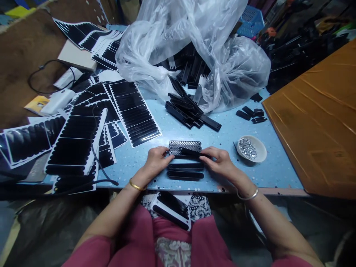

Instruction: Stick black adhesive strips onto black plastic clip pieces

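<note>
My right hand (218, 159) pinches the right end of a slim black strip (190, 151), which lies slightly tilted over a row of patterned strips (185, 144). At the left ends of these pieces is my left hand (157, 161), thumb and forefinger closed on the end of a black strip; its fingertips partly hide the hold. Nearer to me, two dark, round-ended strips (185, 170) lie side by side on the blue table (144, 154). On my lap rests a white sheet (171, 213) with black stickers.
Sticker sheets (133, 111) spread over the left side, with a black cable (97, 159) across them. A clear plastic bag (194, 33) spills black parts (191, 107) at the back. To the right stand a bowl of small silvery pieces (251, 149) and a brown-wrapped box (317, 126).
</note>
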Demonstrator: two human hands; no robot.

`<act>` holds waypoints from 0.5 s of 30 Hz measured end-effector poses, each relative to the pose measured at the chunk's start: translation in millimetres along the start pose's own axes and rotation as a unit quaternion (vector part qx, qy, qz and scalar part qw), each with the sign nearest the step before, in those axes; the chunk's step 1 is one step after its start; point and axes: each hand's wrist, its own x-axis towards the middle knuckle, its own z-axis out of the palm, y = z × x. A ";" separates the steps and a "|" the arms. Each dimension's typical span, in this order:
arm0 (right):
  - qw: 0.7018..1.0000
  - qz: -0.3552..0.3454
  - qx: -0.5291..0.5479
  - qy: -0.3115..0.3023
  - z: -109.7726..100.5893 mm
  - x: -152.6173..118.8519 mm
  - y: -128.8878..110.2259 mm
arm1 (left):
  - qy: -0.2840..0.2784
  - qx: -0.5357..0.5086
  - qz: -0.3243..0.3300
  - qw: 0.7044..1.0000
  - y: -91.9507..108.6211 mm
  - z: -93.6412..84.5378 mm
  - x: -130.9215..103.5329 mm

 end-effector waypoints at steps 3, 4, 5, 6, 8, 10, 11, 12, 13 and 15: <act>1.000 -0.010 -0.007 -0.002 5.2 6.8 2.2 | 0.001 -0.017 -0.011 1.000 0.3 1.8 2.3; 1.000 -0.012 -0.005 -0.001 6.8 8.7 3.2 | 0.002 -0.024 -0.013 1.000 0.1 1.9 2.5; 1.000 -0.014 -0.004 0.001 8.3 10.1 4.0 | 0.003 -0.028 -0.013 1.000 0.0 1.7 2.5; 1.000 -0.018 -0.005 0.004 9.5 11.1 4.4 | 0.003 -0.030 -0.012 0.999 -0.2 1.4 2.2; 0.999 -0.030 -0.014 0.009 11.1 11.8 3.9 | 0.004 -0.033 -0.007 0.999 -0.7 0.6 0.6; 0.998 -0.052 -0.029 0.015 11.5 11.4 1.2 | 0.003 -0.042 -0.001 0.999 -1.7 0.5 -1.8; 0.997 -0.063 -0.038 0.018 11.3 11.1 -0.6 | 0.005 -0.053 -0.002 0.999 -2.5 1.0 -3.1; 0.996 -0.074 -0.048 0.020 11.0 11.0 -2.4 | 0.007 -0.070 -0.007 0.998 -3.4 1.9 -4.4; 0.995 -0.082 -0.057 0.020 10.8 11.0 -4.0 | 0.009 -0.093 -0.016 0.996 -4.4 3.1 -5.6; 0.993 -0.091 -0.070 0.015 10.8 12.0 -6.4 | 0.010 -0.148 -0.039 0.988 -6.3 5.7 -7.3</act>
